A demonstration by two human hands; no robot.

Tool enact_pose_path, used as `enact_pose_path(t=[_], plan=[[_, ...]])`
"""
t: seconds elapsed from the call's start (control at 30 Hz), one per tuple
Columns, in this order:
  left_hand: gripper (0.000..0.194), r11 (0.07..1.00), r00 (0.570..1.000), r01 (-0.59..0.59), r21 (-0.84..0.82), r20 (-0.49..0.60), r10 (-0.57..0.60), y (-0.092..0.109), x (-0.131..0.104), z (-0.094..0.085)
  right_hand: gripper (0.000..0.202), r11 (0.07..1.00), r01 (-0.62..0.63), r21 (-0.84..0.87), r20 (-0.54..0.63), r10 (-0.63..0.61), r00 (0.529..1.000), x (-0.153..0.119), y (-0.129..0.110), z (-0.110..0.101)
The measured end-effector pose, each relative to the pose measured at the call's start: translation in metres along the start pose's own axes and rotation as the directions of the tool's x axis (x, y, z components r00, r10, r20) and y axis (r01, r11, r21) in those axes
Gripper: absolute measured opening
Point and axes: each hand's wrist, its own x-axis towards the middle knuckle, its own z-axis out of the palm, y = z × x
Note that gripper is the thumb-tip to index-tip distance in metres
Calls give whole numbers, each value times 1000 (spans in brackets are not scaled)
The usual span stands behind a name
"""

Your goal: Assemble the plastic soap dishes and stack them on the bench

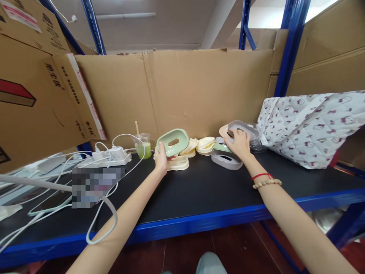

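Observation:
My left hand [161, 161] grips the near edge of a pale green oval plastic lid [182, 140] with a slot in its middle, tilted up above the shelf. Under and behind it lie cream plastic pieces [178, 163]. My right hand [240, 145] is closed on the rim of a grey plastic lid [247, 128] at the right-hand pile. Below that hand lie another grey slotted lid [226, 161] and a green one [221, 147], partly covered. A peach lid [224, 131] shows behind its fingers. Between the hands sits a stack of cream wavy-edged pieces [205, 145].
A cup of green drink [145, 146] stands left of the lids. Power strips [118, 154], loose white cables and a phone [51, 201] crowd the left side. A quilted patterned bag [310, 129] is at the right. Cardboard [199, 87] walls the back of the black shelf [188, 198].

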Motion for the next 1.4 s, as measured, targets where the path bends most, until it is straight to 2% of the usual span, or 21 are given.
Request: enact_pose_path(t=[0.23,0.6,0.77,0.93,1.03,1.1,1.17,1.2,1.23,1.27,1.3,1.33,1.37,1.4], plan=[[9,989,998,-11,-144,-65,2,8,12,-5,37,999,-31,27,-34,31,999,-4,0,-3],[13,968,999,37,-249,2,-38,4,16,-6,36,982,-64,178,31,60,998,-5,-6,-9],[12,965,996,90,-248,37,-83,7,16,-5,35,984,-65,168,89,51,995,-7,-11,-11],[16,960,995,100,-261,37,-93,8,13,-2,30,988,-68,142,25,65,998,-8,-12,-14],[10,954,995,101,-281,25,-98,9,11,-2,30,987,-95,130,-54,102,993,-7,-16,-17],[9,951,994,108,-290,21,-107,10,11,-3,29,986,-34,165,-108,53,993,-9,-27,-18],[15,950,994,114,-291,26,-111,10,11,-4,26,954,151,260,-65,-138,988,-17,-48,-16],[19,951,993,118,-287,31,-114,10,11,-4,25,903,271,332,-8,-285,959,-23,-61,-14],[22,952,992,124,-281,38,-118,10,11,-4,25,823,386,417,71,-453,889,-30,-76,-12],[25,953,991,133,-273,47,-125,10,12,-4,26,730,472,494,143,-603,785,-37,-91,-9],[27,954,990,142,-265,51,-133,10,12,-4,28,664,515,542,204,-699,686,-45,-105,-5],[28,955,989,148,-258,53,-140,10,13,-4,29,627,529,573,253,-748,613,-51,-117,-2],[28,956,988,151,-252,51,-143,10,13,-5,31,612,520,596,294,-769,568,-56,-126,2],[28,957,988,151,-248,50,-143,10,14,-5,32,614,499,612,326,-770,548,-59,-132,5]])
